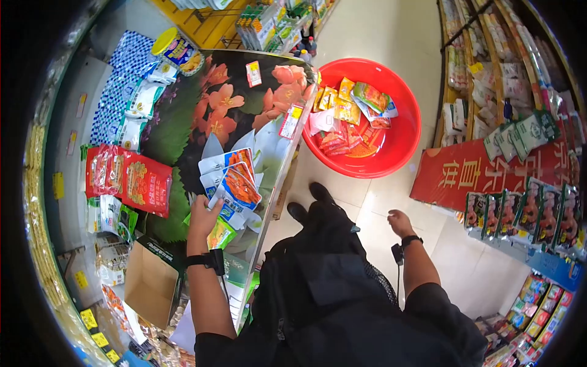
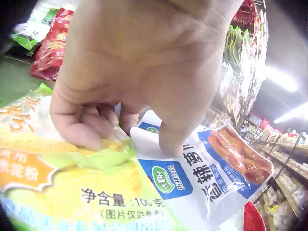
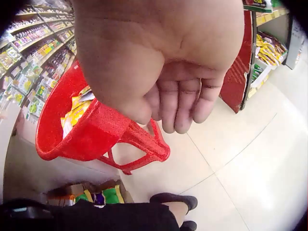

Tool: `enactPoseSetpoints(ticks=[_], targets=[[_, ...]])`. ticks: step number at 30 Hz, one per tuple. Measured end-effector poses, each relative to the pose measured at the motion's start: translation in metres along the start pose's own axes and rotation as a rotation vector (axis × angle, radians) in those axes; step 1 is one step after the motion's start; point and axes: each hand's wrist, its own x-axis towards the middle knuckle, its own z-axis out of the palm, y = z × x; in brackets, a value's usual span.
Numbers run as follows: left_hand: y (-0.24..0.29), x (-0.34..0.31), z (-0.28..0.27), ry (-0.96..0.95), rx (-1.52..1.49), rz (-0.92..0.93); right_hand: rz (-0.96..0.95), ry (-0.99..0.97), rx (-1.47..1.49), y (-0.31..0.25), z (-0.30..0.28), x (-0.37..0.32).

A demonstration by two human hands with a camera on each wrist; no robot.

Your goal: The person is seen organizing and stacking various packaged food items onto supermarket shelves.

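My left hand (image 1: pixel 205 215) pinches a fanned set of white and blue food packets (image 1: pixel 244 187) over the flower-printed counter top (image 1: pixel 165 202). In the left wrist view, the thumb lies on the front of a white packet (image 2: pixel 211 192) with a picture of reddish food; the other fingers are partly hidden behind it. A yellow-green bag of corn starch (image 2: pixel 72 178) lies right under the curled fingers. My right hand (image 1: pixel 400 224) hangs beside my body over the floor, fingers loosely curled, holding nothing.
A red basin (image 1: pixel 400 150) with several packets stands on a red stool (image 3: pixel 144 144) beyond the counter's right edge. Red bags (image 1: pixel 147 183), a yellow-lidded tub (image 1: pixel 177 52) and an opened cardboard box (image 1: pixel 153 284) line the counter's left side. Shelves (image 1: pixel 489 73) stand on the right.
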Motion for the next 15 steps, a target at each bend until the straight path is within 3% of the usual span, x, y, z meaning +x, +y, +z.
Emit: enactPoseSetpoints(ticks=[3, 6, 11, 15], targets=[[-0.002, -0.009, 0.007, 0.128, 0.075, 0.032, -0.065, -0.088, -0.017, -0.013, -0.004, 0.023], [0.02, -0.027, 0.0, 0.098, -0.11, -0.164, -0.157, -0.117, -0.028, -0.054, -0.025, 0.055], [0.032, -0.058, 0.005, 0.305, -0.182, -0.236, -0.27, -0.159, -0.099, -0.13, -0.073, 0.107], [0.03, -0.075, 0.017, 0.428, -0.232, -0.26, -0.384, -0.184, -0.144, -0.158, -0.102, 0.141]])
